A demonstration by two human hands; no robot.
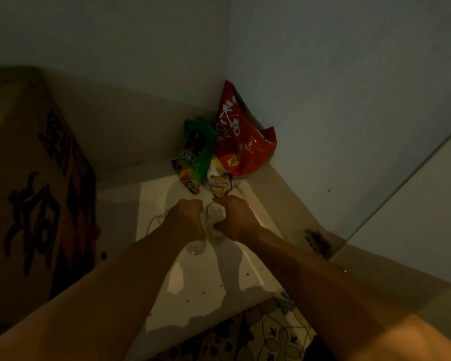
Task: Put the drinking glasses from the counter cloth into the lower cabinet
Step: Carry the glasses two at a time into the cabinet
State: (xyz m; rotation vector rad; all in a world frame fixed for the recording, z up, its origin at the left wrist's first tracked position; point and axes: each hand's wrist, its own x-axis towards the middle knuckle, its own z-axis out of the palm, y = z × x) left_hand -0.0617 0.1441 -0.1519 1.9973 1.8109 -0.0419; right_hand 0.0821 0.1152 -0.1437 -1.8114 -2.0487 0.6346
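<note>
I look into a dim lower cabinet with a white shelf floor (pixel 206 290). My left hand (pixel 186 217) grips a clear drinking glass (pixel 196 247) whose base shows below the wrist. My right hand (pixel 235 217) grips a second clear glass (pixel 217 234) right beside it. The two glasses stand close together, low over the shelf; whether they touch it I cannot tell. Another clear glass rim (pixel 154 222) shows faintly to the left of my left wrist.
A red snack bag (pixel 242 142), a green bag (pixel 195 152) and a white packet (pixel 218 182) fill the back corner. A brown cardboard box (pixel 34 194) with dark lettering stands at the left. A hinge (pixel 318 241) sits on the right wall. Patterned floor tile (pixel 266 332) lies in front.
</note>
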